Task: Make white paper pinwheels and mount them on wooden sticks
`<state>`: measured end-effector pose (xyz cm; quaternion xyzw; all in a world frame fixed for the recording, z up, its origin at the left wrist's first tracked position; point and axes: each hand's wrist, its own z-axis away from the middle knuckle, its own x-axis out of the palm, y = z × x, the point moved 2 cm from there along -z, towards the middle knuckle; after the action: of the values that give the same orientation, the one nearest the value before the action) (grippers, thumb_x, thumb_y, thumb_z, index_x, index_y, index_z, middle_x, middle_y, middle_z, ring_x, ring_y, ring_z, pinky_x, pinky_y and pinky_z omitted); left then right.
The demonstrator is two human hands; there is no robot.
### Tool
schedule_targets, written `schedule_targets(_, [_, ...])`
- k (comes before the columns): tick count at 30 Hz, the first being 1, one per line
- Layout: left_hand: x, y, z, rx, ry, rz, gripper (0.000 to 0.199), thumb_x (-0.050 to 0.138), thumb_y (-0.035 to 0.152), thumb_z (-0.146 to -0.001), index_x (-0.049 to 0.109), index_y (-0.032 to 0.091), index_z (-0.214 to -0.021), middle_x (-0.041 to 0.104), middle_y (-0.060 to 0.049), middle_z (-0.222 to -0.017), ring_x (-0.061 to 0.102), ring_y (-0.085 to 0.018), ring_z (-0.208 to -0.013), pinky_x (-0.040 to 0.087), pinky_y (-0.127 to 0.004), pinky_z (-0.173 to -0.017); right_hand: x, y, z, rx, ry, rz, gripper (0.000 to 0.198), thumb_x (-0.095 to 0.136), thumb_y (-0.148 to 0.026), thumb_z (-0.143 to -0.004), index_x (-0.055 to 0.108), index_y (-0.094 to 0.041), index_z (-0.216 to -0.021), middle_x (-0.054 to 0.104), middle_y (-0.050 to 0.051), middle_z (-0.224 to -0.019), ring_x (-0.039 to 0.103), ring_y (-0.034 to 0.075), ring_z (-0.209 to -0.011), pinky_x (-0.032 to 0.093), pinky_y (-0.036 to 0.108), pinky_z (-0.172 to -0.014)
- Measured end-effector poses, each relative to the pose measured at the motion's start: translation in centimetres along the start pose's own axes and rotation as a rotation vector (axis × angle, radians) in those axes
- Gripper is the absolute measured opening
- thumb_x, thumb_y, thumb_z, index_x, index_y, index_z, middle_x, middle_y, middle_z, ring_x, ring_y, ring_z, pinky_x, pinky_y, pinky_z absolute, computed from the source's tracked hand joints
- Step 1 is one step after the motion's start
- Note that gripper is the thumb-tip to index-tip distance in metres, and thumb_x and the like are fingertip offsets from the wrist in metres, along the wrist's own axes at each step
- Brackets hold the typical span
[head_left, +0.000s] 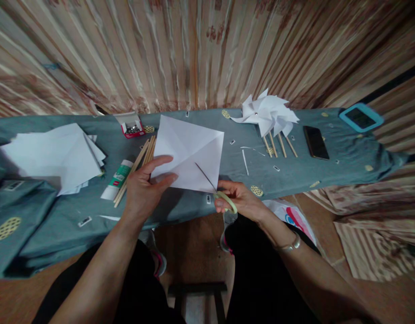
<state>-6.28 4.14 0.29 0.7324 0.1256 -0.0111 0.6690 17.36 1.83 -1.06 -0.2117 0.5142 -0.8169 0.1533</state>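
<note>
A white square of paper with diagonal creases is held up over the cloth in front of me. My left hand pinches its left lower edge between thumb and fingers. In my right hand is a pair of scissors with pale green handles. Their blades lie along the crease at the paper's lower right corner, pointing toward its centre. Whether the blades are parted I cannot tell. Just left of the paper lie several wooden sticks and a green and white glue stick.
Paper sheets are stacked at the left, near a red box of small metal pieces. Right of the paper lie paper scraps, paper pinwheels on sticks, a phone and a blue-framed device. A curtain hangs behind.
</note>
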Motion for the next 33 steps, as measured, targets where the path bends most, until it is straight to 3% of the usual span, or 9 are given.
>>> schedule_targets(33, [-0.09,-0.01,0.14,0.006,-0.002,0.008,0.038,0.081,0.028,-0.067,0.074,0.019,-0.104,0.073,-0.005,-0.112,0.068,-0.021,-0.103,0.058,-0.029,-0.087,0.59,-0.1,-0.32,-0.027,0.011,-0.019,0.05,0.085,-0.048,-0.064,0.07,-0.017,-0.1,0.063,-0.006,-0.062,0.056,0.005,-0.051,0.047,0.016,-0.049])
